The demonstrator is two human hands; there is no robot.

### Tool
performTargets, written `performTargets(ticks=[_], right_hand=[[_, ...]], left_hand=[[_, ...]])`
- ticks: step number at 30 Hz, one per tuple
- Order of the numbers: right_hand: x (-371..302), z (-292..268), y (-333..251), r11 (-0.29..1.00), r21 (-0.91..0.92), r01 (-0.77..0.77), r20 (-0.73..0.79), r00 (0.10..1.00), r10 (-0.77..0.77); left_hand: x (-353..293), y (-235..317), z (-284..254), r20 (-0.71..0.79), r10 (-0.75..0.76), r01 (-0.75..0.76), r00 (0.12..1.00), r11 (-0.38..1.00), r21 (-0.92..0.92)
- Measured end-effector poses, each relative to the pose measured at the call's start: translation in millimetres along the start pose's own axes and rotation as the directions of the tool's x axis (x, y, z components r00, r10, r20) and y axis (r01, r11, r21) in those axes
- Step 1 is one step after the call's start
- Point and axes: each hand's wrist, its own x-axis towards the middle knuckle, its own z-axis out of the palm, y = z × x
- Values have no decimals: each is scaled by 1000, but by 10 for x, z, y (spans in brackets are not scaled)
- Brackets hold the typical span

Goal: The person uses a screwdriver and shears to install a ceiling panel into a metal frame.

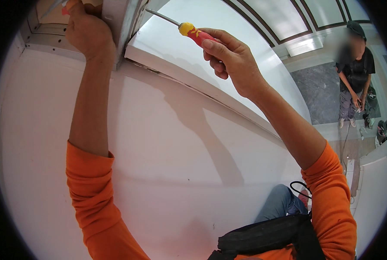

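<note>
At the upper left my left hand [91, 34] is closed with its fingers curled round a small tool with a red part [65, 9] and a pale, thin, pointed end. The top edge of the picture and the hand hide most of that tool, so its kind is unclear. My right hand [234, 56] grips a screwdriver [196, 34] by its red and yellow handle. Its metal shaft points up and left, the tip near a pale upright post [115, 26] and above a white ledge [180, 60].
Below the ledge spreads a broad white panel [159, 143] with an arm's shadow on it. A metal frame with holes [48, 41] is in the upper left corner. Far right, lower down, another person [356, 69] in dark clothes stands near a grey mat [317, 95].
</note>
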Motion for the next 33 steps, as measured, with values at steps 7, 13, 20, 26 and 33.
performTargets(ticks=[7, 13, 20, 26, 33], right_hand=[[-306, -131, -184, 995, -60, 85, -1, 996, -85], [-356, -272, -392, 978, -42, 202, 26, 979, -201], [-310, -403, -774, 897, 160, -411, 501, 817, 285], [-309, -195, -550, 604, -741, 294, -10, 894, -448], [-160, -113, -388, 845, 510, -159, -89, 968, 236]], left_hand=[[-305, 466, 148, -6, 18, -18, 1000, 1000, 24], [-421, 787, 219, 19, 115, -115, 993, 993, 7], [-659, 1060, 333, 54, 232, -230, 971, 972, -41], [-438, 830, 189, 24, 159, -160, 987, 987, 28], [-401, 707, 108, -30, 20, -16, 999, 989, 149]])
